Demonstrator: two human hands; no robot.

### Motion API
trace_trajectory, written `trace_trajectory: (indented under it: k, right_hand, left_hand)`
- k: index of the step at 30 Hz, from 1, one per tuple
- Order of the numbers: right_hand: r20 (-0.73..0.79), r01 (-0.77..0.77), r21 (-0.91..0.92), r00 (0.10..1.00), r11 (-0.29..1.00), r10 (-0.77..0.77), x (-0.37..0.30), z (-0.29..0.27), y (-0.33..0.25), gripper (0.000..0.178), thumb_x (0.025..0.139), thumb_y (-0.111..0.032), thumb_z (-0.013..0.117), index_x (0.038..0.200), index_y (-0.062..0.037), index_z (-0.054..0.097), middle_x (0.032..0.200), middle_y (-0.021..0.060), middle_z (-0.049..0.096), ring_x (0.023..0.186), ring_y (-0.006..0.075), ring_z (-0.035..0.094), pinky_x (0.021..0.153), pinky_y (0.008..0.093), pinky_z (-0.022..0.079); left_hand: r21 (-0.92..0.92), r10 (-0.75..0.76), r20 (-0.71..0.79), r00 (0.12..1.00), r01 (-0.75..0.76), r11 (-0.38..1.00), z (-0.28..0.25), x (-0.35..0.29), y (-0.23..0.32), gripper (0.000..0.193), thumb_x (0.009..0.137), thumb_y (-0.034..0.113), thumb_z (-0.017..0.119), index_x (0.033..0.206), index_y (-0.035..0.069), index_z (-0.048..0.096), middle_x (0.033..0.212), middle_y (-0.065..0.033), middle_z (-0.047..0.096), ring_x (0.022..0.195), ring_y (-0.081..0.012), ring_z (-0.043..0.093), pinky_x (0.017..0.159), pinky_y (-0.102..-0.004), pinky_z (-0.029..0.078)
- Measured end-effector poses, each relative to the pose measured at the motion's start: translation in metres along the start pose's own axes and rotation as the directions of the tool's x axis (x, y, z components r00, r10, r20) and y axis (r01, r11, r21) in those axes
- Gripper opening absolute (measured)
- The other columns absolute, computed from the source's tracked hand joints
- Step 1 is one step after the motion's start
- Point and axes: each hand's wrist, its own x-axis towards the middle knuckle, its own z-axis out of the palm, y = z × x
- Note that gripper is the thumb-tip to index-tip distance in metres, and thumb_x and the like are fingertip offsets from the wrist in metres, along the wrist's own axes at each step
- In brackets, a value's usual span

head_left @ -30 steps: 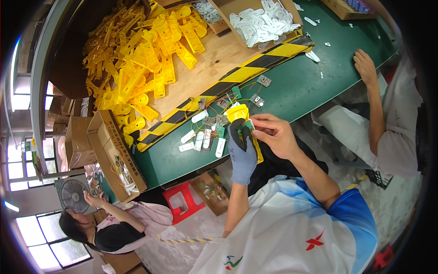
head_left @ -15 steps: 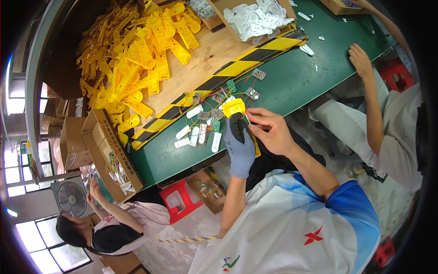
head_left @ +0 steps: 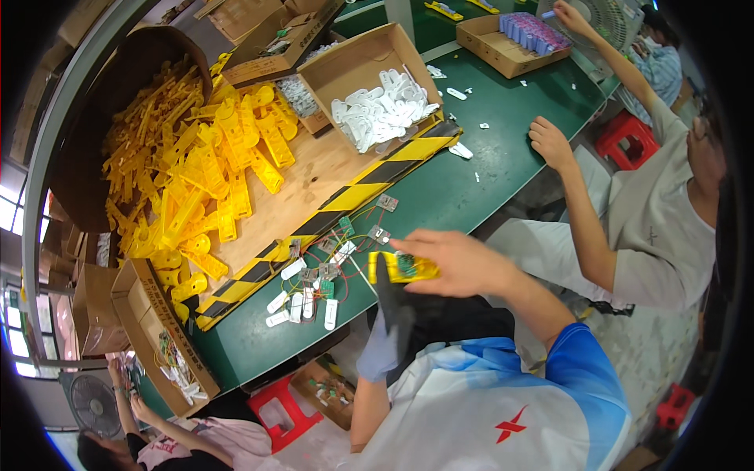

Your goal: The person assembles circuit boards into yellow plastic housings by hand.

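**Two hands working a yellow part over the green bench**

The gloved left hand (head_left: 390,314) is gripping the near end of a yellow plastic part (head_left: 404,268), fingers curled around it. The bare right hand (head_left: 449,261) is pinching its right end, thumb and fingers pressed on it. The part is hovering just above the near edge of the green table (head_left: 455,184), right of a cluster of small circuit boards and white pieces (head_left: 314,282). Far left, yellow mouldings (head_left: 196,180) are lying heaped.
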Motion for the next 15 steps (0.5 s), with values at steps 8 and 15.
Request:
trace_trajectory:
  k: [8,15]
  right_hand:
    - [-0.798,-0.609,-0.328,0.587,0.722,0.133,-0.022,-0.082,0.165,0.054,0.085,-0.034,0.069,0.123,0.0029,0.058,0.109,0.0226,0.063,0.095,0.0391,0.062,0.082,0.0438,0.050]
    - [-0.836,-0.688,-0.433,0.549,0.583,0.027,-0.033,-0.074,0.171,0.055,0.084,-0.021,0.069,0.134,-0.0062,0.052,0.118,0.0180,0.058,0.113,0.0356,0.053,0.095,0.0432,0.043]
  left_hand:
    - [0.385,0.077,-0.244,0.967,0.024,0.923,-0.058,0.006,0.034,0.047,0.096,0.005,0.051,0.142,0.002,0.041,0.120,-0.0131,0.061,0.099,-0.0158,0.061,0.085,-0.0289,0.049]
    - [0.877,0.429,-0.412,0.804,0.223,0.425,-0.139,0.125,0.086,0.042,0.092,0.028,0.060,0.127,0.006,0.054,0.100,-0.0166,0.070,0.097,-0.0358,0.065,0.084,-0.0421,0.049]
